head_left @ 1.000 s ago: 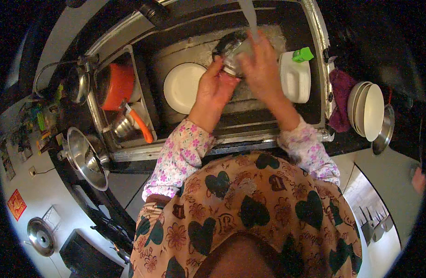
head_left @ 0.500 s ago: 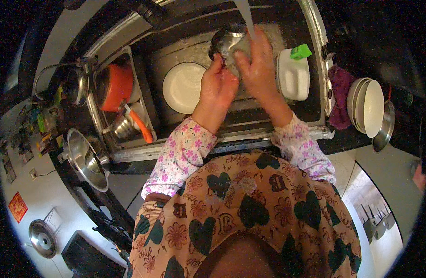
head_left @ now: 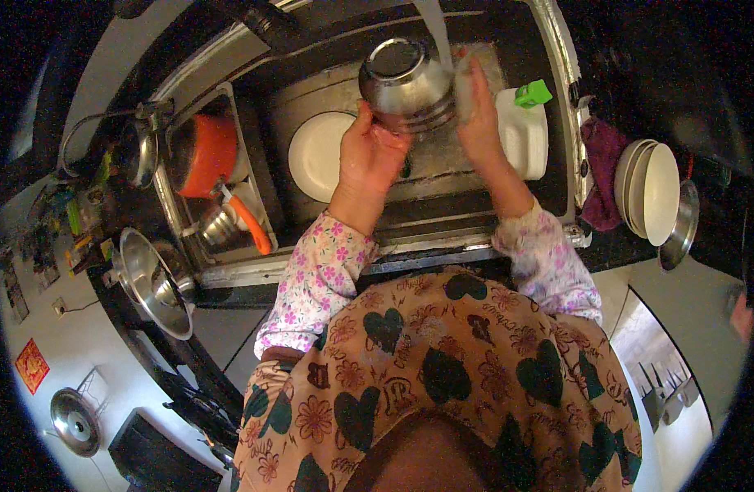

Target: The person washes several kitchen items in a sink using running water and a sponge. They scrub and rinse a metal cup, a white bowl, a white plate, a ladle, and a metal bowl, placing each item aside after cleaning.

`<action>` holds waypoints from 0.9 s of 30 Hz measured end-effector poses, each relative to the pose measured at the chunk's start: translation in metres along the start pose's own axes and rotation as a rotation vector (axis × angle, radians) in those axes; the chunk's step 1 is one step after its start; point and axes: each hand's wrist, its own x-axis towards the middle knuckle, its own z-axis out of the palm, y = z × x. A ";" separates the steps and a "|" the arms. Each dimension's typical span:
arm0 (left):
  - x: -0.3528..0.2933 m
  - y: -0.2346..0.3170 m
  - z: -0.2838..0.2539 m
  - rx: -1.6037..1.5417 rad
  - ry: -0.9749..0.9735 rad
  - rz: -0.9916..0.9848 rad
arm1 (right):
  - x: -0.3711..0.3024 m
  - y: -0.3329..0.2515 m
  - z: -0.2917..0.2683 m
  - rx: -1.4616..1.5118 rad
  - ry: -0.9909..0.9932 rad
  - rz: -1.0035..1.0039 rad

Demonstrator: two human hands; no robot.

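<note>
A shiny steel bowl (head_left: 406, 94) is tilted over above the sink, its round base facing up. My left hand (head_left: 370, 152) is closed on its near left side, thumb on the wall. My right hand (head_left: 482, 111) stands just right of the bowl with straight, blurred fingers. Something pale and smeared (head_left: 465, 88) lies against its palm side; its kind cannot be made out. A stream of water (head_left: 433, 25) falls between the bowl and my right hand. Below left, a white dish (head_left: 321, 160) sits on the sink floor.
Right in the sink (head_left: 442, 184) stands a white jug with a green cap (head_left: 524, 148). An orange pot (head_left: 209, 156) and an orange-handled utensil (head_left: 250, 221) occupy the left basin. Stacked white bowls (head_left: 657, 193) and a purple cloth (head_left: 602, 172) lie right; a steel basin (head_left: 152, 279) lies left.
The bowl has turned over and risen toward me, so its base shows. My right hand has shifted right, off the bowl's inside; my left hand has moved slightly left.
</note>
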 end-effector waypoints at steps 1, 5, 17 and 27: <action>0.002 0.001 -0.001 0.026 0.012 0.002 | -0.003 -0.009 0.000 -0.109 0.004 -0.080; 0.009 -0.001 -0.011 0.219 0.015 -0.057 | -0.011 -0.034 0.003 -0.341 0.061 -0.291; 0.004 -0.012 0.017 0.317 0.117 0.037 | 0.023 -0.034 -0.021 -0.039 -0.160 -0.020; 0.011 -0.003 0.013 0.389 0.248 -0.015 | 0.016 -0.020 -0.017 0.197 -0.190 0.243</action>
